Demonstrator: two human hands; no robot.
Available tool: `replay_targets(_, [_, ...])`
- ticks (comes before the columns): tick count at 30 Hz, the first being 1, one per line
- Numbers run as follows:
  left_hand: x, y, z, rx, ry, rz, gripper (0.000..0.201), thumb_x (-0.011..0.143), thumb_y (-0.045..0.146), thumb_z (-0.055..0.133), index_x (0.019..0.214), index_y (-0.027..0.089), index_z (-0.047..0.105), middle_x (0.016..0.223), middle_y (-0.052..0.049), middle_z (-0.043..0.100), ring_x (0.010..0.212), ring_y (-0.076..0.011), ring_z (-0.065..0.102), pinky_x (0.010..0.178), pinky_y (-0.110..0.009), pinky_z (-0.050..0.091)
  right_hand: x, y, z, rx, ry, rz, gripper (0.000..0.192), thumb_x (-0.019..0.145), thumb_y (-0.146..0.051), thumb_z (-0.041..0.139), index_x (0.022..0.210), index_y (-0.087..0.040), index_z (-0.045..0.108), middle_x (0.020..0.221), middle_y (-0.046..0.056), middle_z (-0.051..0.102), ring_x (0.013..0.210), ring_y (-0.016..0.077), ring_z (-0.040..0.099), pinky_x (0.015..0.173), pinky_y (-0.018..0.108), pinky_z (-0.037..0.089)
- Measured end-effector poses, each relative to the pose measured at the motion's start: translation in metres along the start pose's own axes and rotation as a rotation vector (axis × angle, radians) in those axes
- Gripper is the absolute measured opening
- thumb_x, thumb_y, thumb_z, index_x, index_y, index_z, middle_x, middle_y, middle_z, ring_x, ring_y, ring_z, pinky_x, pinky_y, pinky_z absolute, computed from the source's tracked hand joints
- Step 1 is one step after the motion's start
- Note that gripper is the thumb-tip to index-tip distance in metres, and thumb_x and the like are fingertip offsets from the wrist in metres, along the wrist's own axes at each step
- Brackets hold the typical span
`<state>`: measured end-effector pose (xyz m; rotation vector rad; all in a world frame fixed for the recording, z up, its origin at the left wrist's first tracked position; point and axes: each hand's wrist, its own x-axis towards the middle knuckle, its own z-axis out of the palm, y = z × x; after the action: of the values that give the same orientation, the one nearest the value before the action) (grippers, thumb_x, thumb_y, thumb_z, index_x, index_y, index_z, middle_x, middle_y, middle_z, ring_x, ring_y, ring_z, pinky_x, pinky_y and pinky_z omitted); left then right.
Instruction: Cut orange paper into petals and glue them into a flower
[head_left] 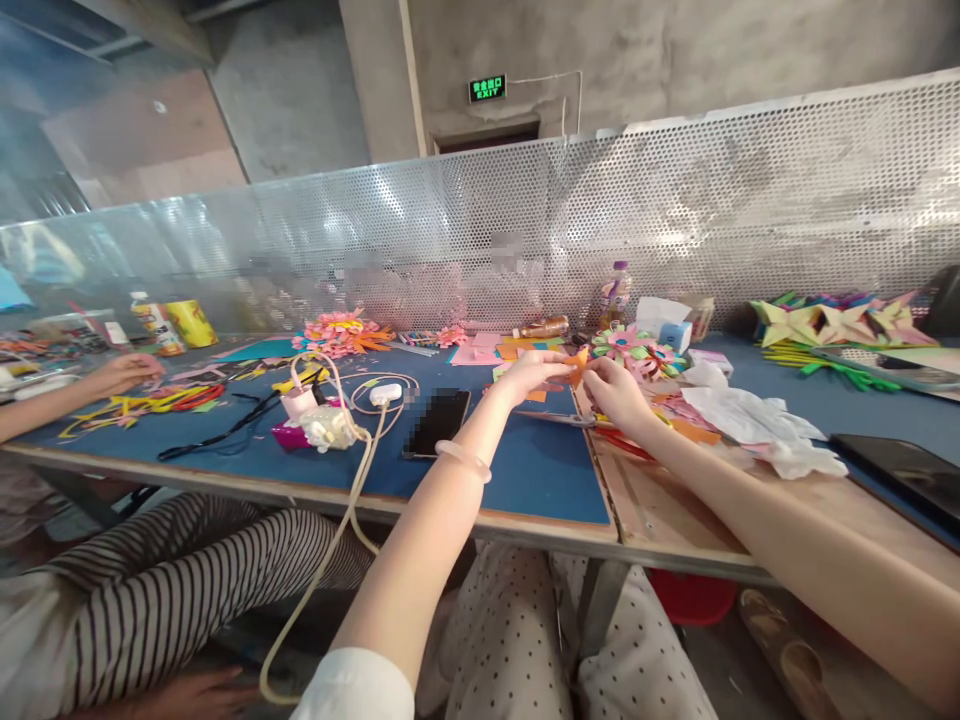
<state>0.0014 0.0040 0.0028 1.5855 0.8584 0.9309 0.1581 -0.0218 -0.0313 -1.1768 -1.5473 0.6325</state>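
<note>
Both hands meet over the table around a small folded piece of orange paper [579, 364]. My left hand [534, 371], with a pale bangle on its wrist, pinches the paper from the left. On the other side, the closed fingers of my right hand [616, 392] are at the paper's edge. Just below the hands lies a pair of scissors [561, 418], its blades pointing left. Several pink and orange paper sheets [477, 350] are behind my left hand. Paper flowers [626, 348] in green, pink and blue stand right behind my right hand.
A dark phone [439, 422] lies left of my left arm, near a charger cable [352, 480] hanging over the edge. Crumpled white tissue [765, 425] and another phone [900, 480] are at right. A neighbour's hand [127, 375] works at far left. A perforated metal screen [675, 210] closes the back.
</note>
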Motion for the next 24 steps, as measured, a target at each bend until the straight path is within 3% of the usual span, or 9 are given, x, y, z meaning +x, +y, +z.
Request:
replay_targets(15, [0.0009,-0.0003,0.0004,-0.017,-0.022,0.014,0.024,0.072,0.022,0.071,0.093,0.013,0.068,0.092,-0.009,0.067,0.080,-0.0146,0.063,0.077,-0.034,0.049,-0.0021,-0.0061,-0.0008,0.021,-0.001,0.017,0.005,0.074,-0.025,0.047,0.074,-0.020,0.048,0.052,-0.005,0.048,0.042,0.0104,0.045,0.040,0.022,0.037])
replay_targets(24, [0.0003,-0.0026,0.0025,-0.052,0.058,0.046,0.020,0.072,0.018,0.070,0.090,0.011,0.068,0.087,-0.008,0.067,0.076,-0.0142,0.063,0.077,-0.035,0.050,0.0039,-0.0005,0.0029,0.088,-0.020,0.069,0.008,0.074,-0.028,0.049,0.074,-0.021,0.047,0.050,-0.006,0.047,0.040,0.0089,0.040,0.038,0.020,0.035])
